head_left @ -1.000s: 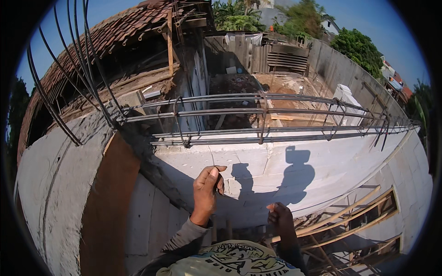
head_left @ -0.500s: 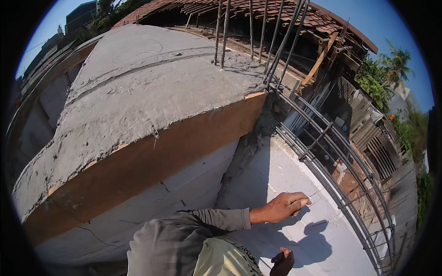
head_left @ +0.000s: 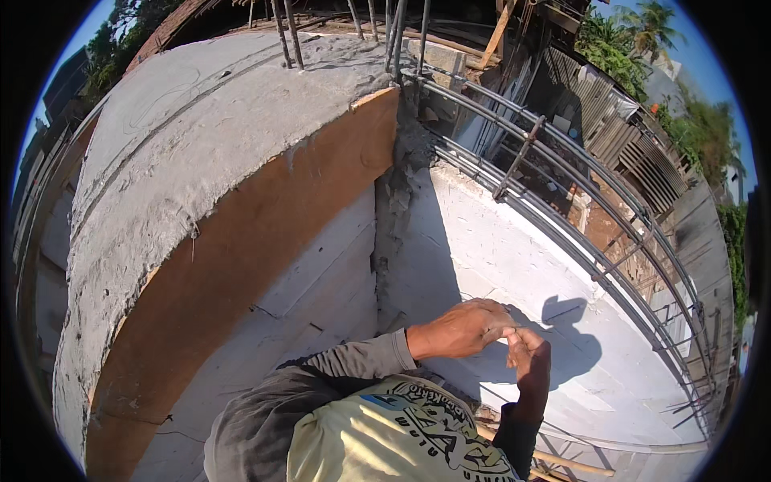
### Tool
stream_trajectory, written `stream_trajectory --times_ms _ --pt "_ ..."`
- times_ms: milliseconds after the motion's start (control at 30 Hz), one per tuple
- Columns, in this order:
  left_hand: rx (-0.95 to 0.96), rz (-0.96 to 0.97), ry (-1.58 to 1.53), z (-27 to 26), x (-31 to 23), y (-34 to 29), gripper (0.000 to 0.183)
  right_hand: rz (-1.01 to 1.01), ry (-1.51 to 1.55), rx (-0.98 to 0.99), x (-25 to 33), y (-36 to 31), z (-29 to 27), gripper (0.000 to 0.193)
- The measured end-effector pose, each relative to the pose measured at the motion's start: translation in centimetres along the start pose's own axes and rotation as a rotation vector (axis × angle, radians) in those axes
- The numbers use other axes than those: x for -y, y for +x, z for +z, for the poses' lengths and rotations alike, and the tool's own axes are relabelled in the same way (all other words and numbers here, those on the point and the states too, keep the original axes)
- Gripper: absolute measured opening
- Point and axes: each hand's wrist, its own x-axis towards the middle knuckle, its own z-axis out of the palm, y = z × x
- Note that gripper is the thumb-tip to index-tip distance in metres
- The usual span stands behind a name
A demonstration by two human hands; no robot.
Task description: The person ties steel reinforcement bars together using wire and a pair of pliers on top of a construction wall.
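Observation:
My left hand (head_left: 462, 328) reaches in from a grey sleeve, with its fingers closed in a pinch. A very thin wire (head_left: 533, 327) seems to stick out past its fingertips; its full length does not show. Bent upward from below, my right hand (head_left: 530, 357) brings its fingertips together against those of the left. What lies between the right fingers is too small to make out. Both hands are above the white block wall (head_left: 474, 265), and their shadow falls on it.
Long steel rebars (head_left: 554, 193) tied with stirrups run along the wall's top at right. At left, a rough concrete slab (head_left: 185, 153) has a brown board (head_left: 241, 233) along its edge. Upright rebars (head_left: 287, 32) rise from the slab. Bamboo poles (head_left: 574, 463) lie low down.
My right hand has risen to meet the left at the fingertips. The left hand has come slightly closer to my body. The view has turned, shifting the slab and rebars left and up.

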Motion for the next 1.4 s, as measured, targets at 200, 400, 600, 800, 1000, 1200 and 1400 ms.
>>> stream_trajectory --times_ms 200,400,600,800,1000,1200,1400 --pt "0.027 -0.002 0.044 -1.2 -1.3 2.1 0.025 0.059 0.148 -0.061 2.3 1.4 -1.3 0.017" --pt "0.032 -0.047 -0.008 1.6 -0.7 2.3 0.026 -0.077 0.439 -0.252 -0.6 0.3 -1.1 0.017" --pt "0.109 -0.237 -0.175 1.9 0.3 2.7 0.027 -0.163 0.533 -0.292 -1.5 -0.3 -1.0 0.019" --pt "0.17 -0.34 -0.427 2.9 0.2 3.0 0.031 -0.153 0.437 -0.278 -1.4 -0.9 -2.1 0.017" --pt "0.223 -0.46 -0.605 3.4 0.3 3.4 0.031 -0.034 0.347 -0.352 -1.1 -0.2 -2.1 0.022" --pt "0.23 -0.457 -0.555 3.8 1.1 3.1 0.032 0.056 0.299 -0.276 -1.9 0.3 -2.3 0.027" --pt "0.246 -0.468 -0.562 3.8 2.5 2.4 0.032 0.086 0.352 -0.227 -1.7 0.6 -2.2 0.031"
